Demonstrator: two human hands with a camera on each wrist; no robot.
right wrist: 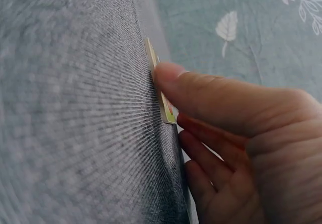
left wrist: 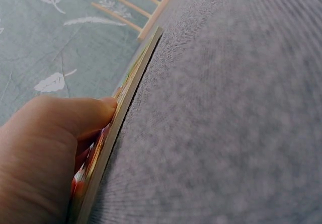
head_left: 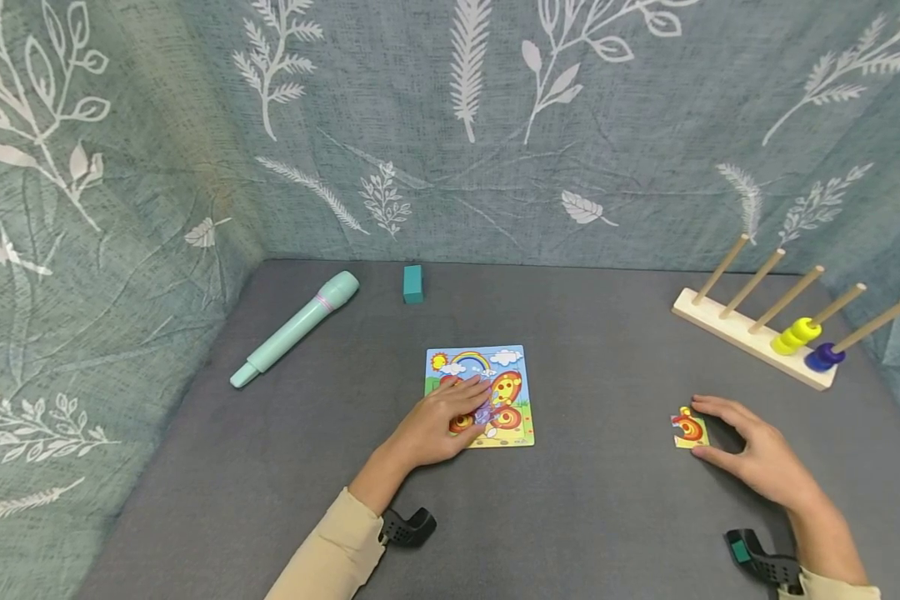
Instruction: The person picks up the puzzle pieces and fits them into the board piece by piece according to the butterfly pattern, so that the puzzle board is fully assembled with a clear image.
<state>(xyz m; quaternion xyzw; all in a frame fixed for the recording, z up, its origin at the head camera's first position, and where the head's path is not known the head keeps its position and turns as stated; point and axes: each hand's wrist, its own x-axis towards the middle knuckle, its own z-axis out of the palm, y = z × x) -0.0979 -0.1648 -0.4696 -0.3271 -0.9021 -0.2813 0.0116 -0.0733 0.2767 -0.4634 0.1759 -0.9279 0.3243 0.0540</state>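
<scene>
A square wooden jigsaw puzzle (head_left: 508, 385) with a butterfly, rainbow and sun on it lies flat in the middle of the table. My left hand (head_left: 438, 419) rests on its left part with fingers extended, covering some of the picture. In the left wrist view the thumb touches the top by the edge of the puzzle (left wrist: 126, 98). Off to the right, my right hand (head_left: 757, 454) holds a small puzzle piece (head_left: 692, 428) between thumb and index finger at its right corners. The right wrist view has the thumb against the piece (right wrist: 169, 114), low over the cloth.
At the back right stands a wooden peg rack (head_left: 750, 337) with yellow beads (head_left: 797, 336) and dark blue beads (head_left: 824, 357). A mint-green tube-shaped stick (head_left: 292, 332) lies at the back left, beside a teal block (head_left: 412, 284). Leaf-patterned curtains (head_left: 420, 192) border the grey table.
</scene>
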